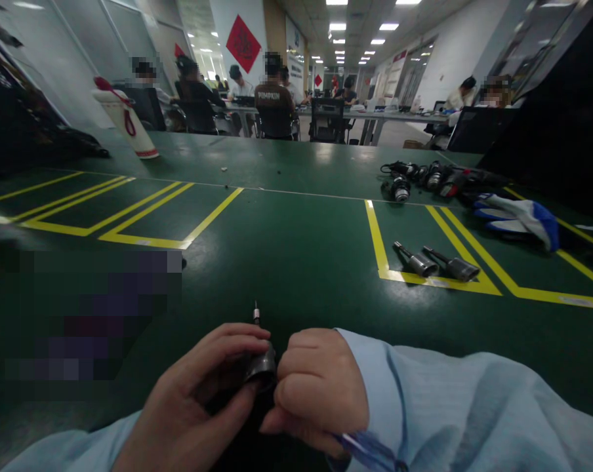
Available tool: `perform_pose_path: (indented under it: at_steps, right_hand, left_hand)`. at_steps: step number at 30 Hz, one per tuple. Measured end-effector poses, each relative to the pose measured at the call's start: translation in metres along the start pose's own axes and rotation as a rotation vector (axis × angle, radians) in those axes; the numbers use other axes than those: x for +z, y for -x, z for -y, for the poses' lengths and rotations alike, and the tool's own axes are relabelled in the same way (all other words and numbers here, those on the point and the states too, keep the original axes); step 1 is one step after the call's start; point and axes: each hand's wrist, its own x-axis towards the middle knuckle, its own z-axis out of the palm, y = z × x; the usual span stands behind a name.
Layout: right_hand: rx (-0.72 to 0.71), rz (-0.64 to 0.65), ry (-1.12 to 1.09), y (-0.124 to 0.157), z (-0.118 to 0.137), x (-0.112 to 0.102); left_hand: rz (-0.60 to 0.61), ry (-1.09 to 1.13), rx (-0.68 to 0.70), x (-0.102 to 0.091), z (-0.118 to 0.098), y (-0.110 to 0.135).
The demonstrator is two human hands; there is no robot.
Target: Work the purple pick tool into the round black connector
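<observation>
My left hand (pixel 212 373), thumb and fingers closed, grips a dark metal hole saw bit (pixel 261 367) by its hollow, cup-shaped body. Its thin shank points away from me, and the open end faces back toward me. My right hand (pixel 321 383) is curled into a fist right beside the cup. Below its heel, a blue, see-through pen-like thing (pixel 368 451) sticks out; the other end is hidden. Two similar hole saw bits, one on the left (pixel 419 263) and one on the right (pixel 456 267), lie inside a yellow-taped area to the right.
Yellow tape (pixel 143 241) marks areas on the green table (pixel 296 249). Dark tools with cords (pixel 414 176) and a blue-and-white glove (pixel 520 219) lie at the right. A white container (pixel 129 121) stands at the far left; a purple item nearby is blurred out. People sit beyond.
</observation>
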Motion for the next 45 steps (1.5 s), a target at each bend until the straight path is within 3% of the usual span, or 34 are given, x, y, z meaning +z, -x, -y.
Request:
perform_pose_path:
  at_steps: [15,22,30,45]
  right_hand:
    - [0.009,0.105,-0.032,0.002,0.0,-0.005]
    - [0.056,0.007,-0.041,0.004,0.002,0.001]
    - [0.025,0.107,-0.008,0.001,-0.001,-0.003]
    - [0.015,0.014,0.014,0.002,0.002,0.002]
  left_hand:
    - [-0.021,-0.001,-0.021,0.004,-0.01,-0.008]
    - [-0.011,-0.02,-0.033,0.003,-0.011,-0.008]
    - [-0.013,-0.034,-0.04,0.004,-0.012,-0.009]
    - [-0.003,-0.092,-0.033,0.003,-0.014,-0.011]
